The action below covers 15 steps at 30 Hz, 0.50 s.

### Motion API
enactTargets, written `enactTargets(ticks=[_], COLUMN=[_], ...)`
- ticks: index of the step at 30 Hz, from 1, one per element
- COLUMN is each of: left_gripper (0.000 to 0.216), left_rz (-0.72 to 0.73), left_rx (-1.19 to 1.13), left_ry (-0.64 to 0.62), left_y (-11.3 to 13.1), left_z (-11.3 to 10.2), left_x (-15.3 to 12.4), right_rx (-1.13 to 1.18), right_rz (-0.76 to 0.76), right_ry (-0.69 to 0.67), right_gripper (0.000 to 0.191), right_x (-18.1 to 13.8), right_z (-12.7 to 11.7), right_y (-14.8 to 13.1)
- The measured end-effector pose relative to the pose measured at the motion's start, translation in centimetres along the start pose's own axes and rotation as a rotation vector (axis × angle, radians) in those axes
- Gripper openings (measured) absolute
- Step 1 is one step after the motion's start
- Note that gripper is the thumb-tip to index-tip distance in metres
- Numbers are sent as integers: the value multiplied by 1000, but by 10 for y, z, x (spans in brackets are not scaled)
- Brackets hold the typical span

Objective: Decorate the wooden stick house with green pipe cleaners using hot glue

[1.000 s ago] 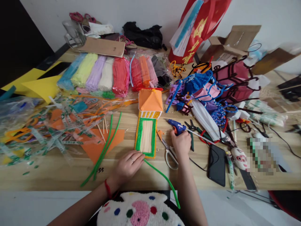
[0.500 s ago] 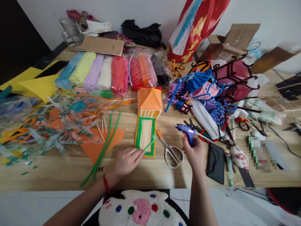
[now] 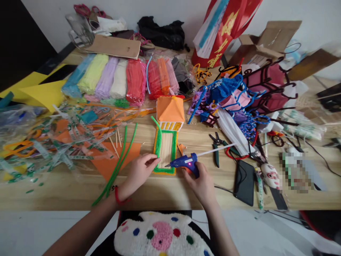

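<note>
A small craft house (image 3: 169,113) with an orange paper roof lies on the wooden table (image 3: 66,193), with a stick panel (image 3: 166,151) framed in green and yellow in front of it. My left hand (image 3: 138,172) is closed on a green pipe cleaner (image 3: 158,137) that runs up the panel's left edge. My right hand (image 3: 199,183) grips a blue glue gun (image 3: 183,163), its nozzle pointing left over the panel's lower part.
Bags of coloured pipe cleaners (image 3: 117,80) lie at the back. Loose green pipe cleaners (image 3: 119,161) rest on orange paper. Clear wrappers (image 3: 45,142) clutter the left. Pliers (image 3: 217,145), a black phone (image 3: 244,182) and pipe-cleaner crafts (image 3: 239,99) fill the right.
My right hand lifted the glue gun from beside the scissors and brought it left to the panel. My left hand swung the green pipe cleaner up along the panel's left edge.
</note>
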<state>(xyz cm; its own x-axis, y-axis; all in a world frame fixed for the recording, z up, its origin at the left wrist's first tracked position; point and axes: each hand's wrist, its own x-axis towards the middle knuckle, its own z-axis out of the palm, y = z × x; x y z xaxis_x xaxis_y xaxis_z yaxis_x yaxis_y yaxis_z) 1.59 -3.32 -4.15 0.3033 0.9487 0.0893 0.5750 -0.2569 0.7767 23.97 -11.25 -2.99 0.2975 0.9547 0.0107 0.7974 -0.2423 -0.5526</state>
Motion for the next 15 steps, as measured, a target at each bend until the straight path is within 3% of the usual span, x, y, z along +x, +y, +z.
enactTargets(ticks=[7, 15], left_gripper=[21, 22], left_rz=[-70, -144], left_rx=[-15, -71], left_ry=[29, 21], left_y=[3, 5], left_z=[2, 1], left_x=[1, 2], right_rx=[-38, 25], right_rz=[-145, -182], right_ry=[-19, -16], right_gripper=[33, 29], right_x=[-3, -2], right_z=[11, 18], right_y=[-10, -11])
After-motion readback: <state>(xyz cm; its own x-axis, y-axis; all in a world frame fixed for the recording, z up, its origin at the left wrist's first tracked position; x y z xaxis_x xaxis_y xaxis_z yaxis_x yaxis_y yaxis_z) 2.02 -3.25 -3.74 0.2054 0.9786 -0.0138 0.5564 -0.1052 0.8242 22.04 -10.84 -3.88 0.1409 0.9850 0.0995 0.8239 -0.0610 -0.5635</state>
